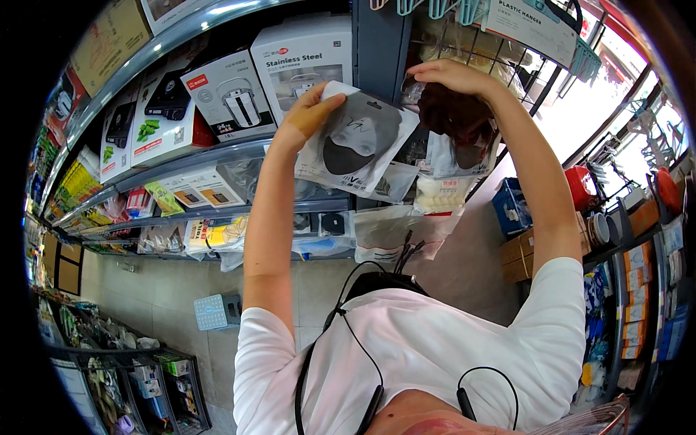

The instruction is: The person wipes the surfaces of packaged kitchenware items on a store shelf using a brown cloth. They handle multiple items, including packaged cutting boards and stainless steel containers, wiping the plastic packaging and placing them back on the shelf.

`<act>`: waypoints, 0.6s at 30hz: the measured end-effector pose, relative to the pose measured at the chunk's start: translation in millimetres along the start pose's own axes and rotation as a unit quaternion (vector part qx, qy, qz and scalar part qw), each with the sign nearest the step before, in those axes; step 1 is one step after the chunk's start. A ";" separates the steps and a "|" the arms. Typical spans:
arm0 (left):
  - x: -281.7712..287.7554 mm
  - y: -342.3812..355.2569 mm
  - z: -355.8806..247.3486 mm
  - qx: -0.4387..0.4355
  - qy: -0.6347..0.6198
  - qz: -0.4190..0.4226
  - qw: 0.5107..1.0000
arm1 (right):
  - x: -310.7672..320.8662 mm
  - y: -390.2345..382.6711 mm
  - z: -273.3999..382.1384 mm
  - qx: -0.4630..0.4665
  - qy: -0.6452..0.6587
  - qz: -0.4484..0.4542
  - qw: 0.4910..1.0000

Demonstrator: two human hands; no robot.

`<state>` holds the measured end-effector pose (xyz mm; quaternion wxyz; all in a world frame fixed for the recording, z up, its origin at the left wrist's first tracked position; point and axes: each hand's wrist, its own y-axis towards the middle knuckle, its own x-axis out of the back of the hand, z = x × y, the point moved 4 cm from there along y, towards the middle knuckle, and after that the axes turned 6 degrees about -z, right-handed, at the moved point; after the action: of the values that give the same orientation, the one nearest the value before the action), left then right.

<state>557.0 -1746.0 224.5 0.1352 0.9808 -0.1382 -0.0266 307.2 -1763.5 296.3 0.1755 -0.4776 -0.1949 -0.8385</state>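
My left hand is closed on the upper left edge of a flat grey-and-white packet, thumb across its front. The packet shows a dark face mask and has a hanging slot at its top. My right hand arches over a dark brown, fuzzy-looking bundle on the wire rack. Its visible fingers stretch left, with the thumb hidden. I cannot tell whether they touch the bundle. Other hanging packets, one holding something pale, are below and behind the mask packet.
Boxed kettles and other cartons line the shelf at left. A grey upright post stands between shelf and wire rack. Hangers are overhead. A blue stool stands on the floor; a blue crate sits right.
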 end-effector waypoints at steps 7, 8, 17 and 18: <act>-8.6 3.2 -9.8 0.010 -0.030 0.063 0.997 | 7.6 4.4 -6.0 0.040 -0.039 0.073 0.996; -11.8 8.3 -8.1 -0.002 -0.024 0.065 0.998 | 9.0 3.1 1.3 0.040 -0.046 0.075 0.995; -44.2 26.9 -14.8 -0.036 0.026 -0.010 0.999 | 14.2 1.8 11.8 0.015 -0.064 0.101 0.993; -45.6 28.5 -17.7 -0.036 0.057 -0.029 0.997 | 15.0 1.3 13.1 0.005 -0.071 0.107 0.992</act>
<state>507.2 -1755.1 250.0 0.1774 0.9788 -0.1006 0.0209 310.1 -1759.8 315.6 0.2525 -0.5529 -0.1590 -0.7780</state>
